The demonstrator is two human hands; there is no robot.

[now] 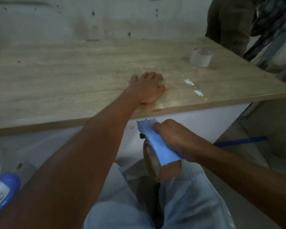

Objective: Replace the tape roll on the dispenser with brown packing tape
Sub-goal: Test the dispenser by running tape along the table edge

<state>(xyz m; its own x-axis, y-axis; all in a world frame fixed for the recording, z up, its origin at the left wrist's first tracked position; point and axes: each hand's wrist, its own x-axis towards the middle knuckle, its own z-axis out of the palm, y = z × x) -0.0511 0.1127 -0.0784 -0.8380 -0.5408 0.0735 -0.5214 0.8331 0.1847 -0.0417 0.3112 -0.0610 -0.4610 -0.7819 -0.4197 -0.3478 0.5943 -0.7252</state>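
My right hand (170, 138) grips the light blue tape dispenser (157, 146) below the table's front edge, over my lap. A roll of brown packing tape (158, 169) sits in the dispenser under the blue guard. My left hand (149, 87) lies palm down on the wooden table (73, 71), fingers spread, pressing on a strip of brown tape (149, 106) that shows at the heel of the hand near the front edge. A pale, whitish tape roll (201, 57) stands on the table at the far right.
White paint smears (193, 87) mark the table right of my left hand. Another person's legs (229, 23) stand beyond the far right corner. A blue-rimmed object (3, 194) sits at the lower left. A blue strip (241, 141) lies on the floor at right.
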